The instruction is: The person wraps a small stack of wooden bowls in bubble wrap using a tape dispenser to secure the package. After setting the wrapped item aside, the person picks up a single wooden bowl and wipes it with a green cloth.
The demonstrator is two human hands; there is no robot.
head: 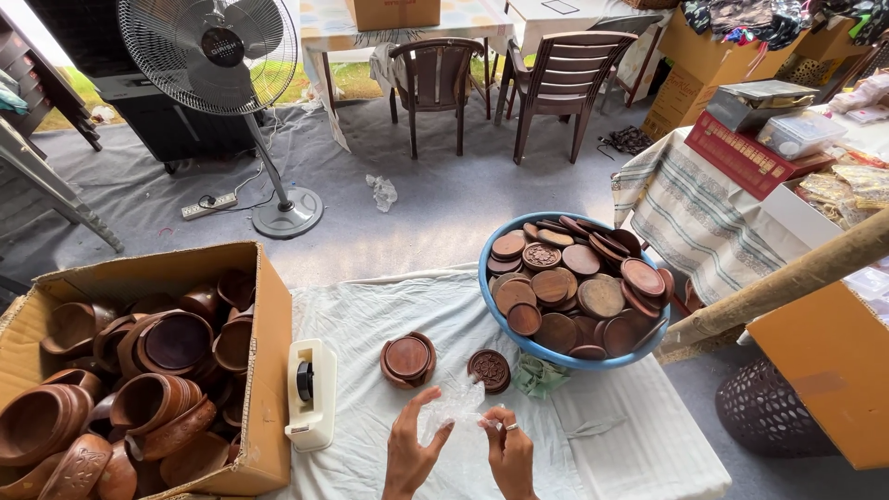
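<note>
My left hand [407, 454] and my right hand [509, 454] together hold a clear plastic bag [456, 406] low over a white cloth-covered table [620, 444]. The fingers of both pinch the bag's edges. Just beyond the bag a round wooden bowl with its lid [407, 359] stands on the cloth, and beside it lies a carved wooden lid [489, 369]. A white tape dispenser [311, 393] stands to the left of my left hand.
A blue basin [505, 319] holds several wooden lids at the table's right. A cardboard box [264, 370] of wooden bowls sits on the left. A standing fan [222, 56], two chairs, a power strip and stacked boxes lie beyond. A dark basket [769, 412] stands on the right.
</note>
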